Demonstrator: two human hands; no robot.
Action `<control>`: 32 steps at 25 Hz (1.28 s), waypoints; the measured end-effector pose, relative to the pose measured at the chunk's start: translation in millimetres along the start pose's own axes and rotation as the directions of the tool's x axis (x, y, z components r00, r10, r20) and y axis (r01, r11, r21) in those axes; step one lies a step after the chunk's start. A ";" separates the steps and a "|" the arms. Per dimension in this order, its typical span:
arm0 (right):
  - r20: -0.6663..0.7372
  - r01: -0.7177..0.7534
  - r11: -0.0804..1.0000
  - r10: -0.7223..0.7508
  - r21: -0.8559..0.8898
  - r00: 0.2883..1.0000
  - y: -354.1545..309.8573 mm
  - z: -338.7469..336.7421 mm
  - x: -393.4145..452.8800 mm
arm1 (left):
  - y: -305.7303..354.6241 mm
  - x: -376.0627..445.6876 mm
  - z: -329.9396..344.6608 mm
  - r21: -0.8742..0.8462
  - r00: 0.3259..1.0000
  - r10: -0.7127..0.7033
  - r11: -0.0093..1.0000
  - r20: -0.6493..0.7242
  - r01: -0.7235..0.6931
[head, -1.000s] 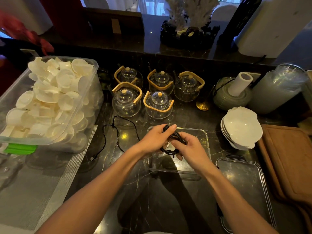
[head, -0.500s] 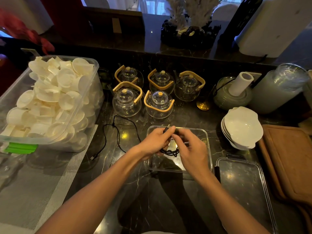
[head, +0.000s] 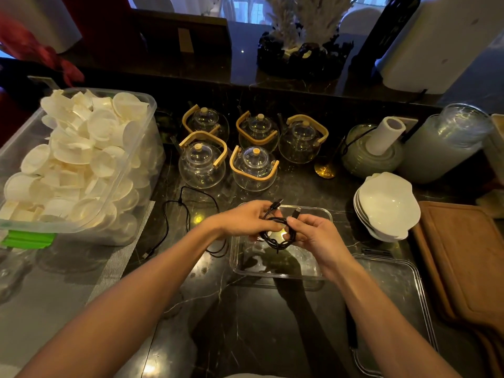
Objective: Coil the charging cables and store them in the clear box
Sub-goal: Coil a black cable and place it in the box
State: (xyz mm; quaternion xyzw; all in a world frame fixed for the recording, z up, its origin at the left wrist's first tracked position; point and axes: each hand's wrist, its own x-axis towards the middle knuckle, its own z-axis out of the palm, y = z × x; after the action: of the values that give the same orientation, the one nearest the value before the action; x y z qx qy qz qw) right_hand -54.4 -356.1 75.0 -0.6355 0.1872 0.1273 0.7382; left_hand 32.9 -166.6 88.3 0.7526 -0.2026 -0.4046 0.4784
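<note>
A black charging cable (head: pixel 278 240), wound into a small coil, hangs above the clear box (head: pixel 326 214) at the middle of the dark counter. My left hand (head: pixel 245 218) pinches the coil's left side, and one plug sticks up past its fingers. My right hand (head: pixel 313 236) grips the coil's right side, with the other plug end poking up above its thumb. A second black cable (head: pixel 174 216) lies loose on the counter to the left of the box. The box's clear lid (head: pixel 395 301) lies flat at its right.
A large clear bin of white cups (head: pixel 73 165) fills the left. Several glass teapots (head: pixel 253 167) stand just behind the box. Stacked white bowls (head: pixel 387 205) and a wooden board (head: pixel 463 257) sit to the right; a paper roll (head: pixel 384 135) and jar stand behind them.
Both hands have kept working the coil over the box. The right hand shifted from under the coil to gripping its right side, and a plug end now sticks up there.
</note>
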 end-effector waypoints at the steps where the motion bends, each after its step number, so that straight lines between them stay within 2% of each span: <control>1: -0.019 0.008 1.000 -0.009 -0.028 1.000 0.3 -0.4 1.1 | 2.8 2.9 -3.3 -0.008 1.000 -0.014 1.000 0.008 0.014; 3: -0.053 0.024 0.991 -0.031 -0.133 0.998 0.4 -1.3 3.9 | 5.6 9.7 -8.0 0.038 0.999 -0.017 0.999 -0.037 0.018; 5: -0.079 0.031 0.972 -0.051 -0.234 0.996 1.2 -5.4 8.1 | 4.9 18.9 -9.0 0.234 0.994 0.032 0.972 -0.106 -0.007; 8: -0.103 0.004 0.970 -0.030 -0.243 0.994 6.2 -11.2 15.4 | -0.8 28.2 -1.6 0.432 0.985 0.098 0.901 -0.145 -0.026; 11: -0.098 -0.064 0.978 0.045 -0.200 0.994 17.9 -16.3 23.2 | -14.7 36.6 7.9 0.446 0.983 0.107 0.894 -0.146 -0.030; 16: -0.102 -0.165 0.961 0.145 -0.223 0.984 42.3 -23.0 36.8 | -39.6 50.5 23.4 0.410 0.989 0.048 0.912 -0.137 0.012; 25: -0.277 -0.214 0.848 0.083 -0.484 0.957 65.5 -32.9 70.2 | -54.3 92.7 50.7 0.322 0.973 -0.061 0.937 -0.225 0.133; 29: -0.313 -0.214 0.742 0.006 -0.636 0.950 74.2 -36.9 76.8 | -48.8 108.3 61.1 0.474 0.974 -0.077 0.864 -0.213 0.172; 32: -0.324 -0.228 0.663 -0.022 -0.713 0.946 80.1 -37.9 79.6 | -43.0 110.9 65.4 0.629 0.980 -0.006 0.766 -0.198 0.132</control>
State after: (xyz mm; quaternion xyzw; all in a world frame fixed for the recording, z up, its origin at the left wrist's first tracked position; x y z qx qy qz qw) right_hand -21.4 -384.6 -35.8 -0.8801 0.2667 0.1349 0.3690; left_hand 42.4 -259.9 -9.7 0.9113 -0.2549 -0.2575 0.1955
